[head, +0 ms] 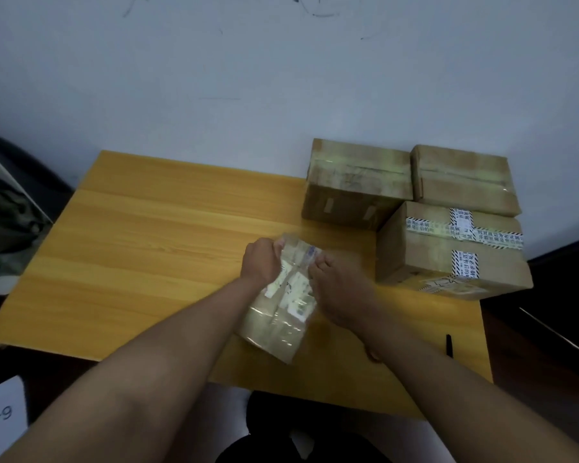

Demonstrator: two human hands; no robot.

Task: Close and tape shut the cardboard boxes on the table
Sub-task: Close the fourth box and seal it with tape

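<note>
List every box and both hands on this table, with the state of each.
Small box: off the table, held between both hands, covered in clear tape.
Back left box: closed, taped, on the table.
Back right box: closed, taped.
Front right box: closed, sealed with printed tape.
Left hand: grips the small box's far end.
Right hand: holds the small box's right side.
Table: bears the three closed boxes.

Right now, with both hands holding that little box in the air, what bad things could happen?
1. The small box is held above the table only by the left hand and right hand near its top end; it might slip and drop.
2. The printed-tape box sits at the table's right edge and seems to overhang it, so a bump from the right arm could knock it off.
</note>
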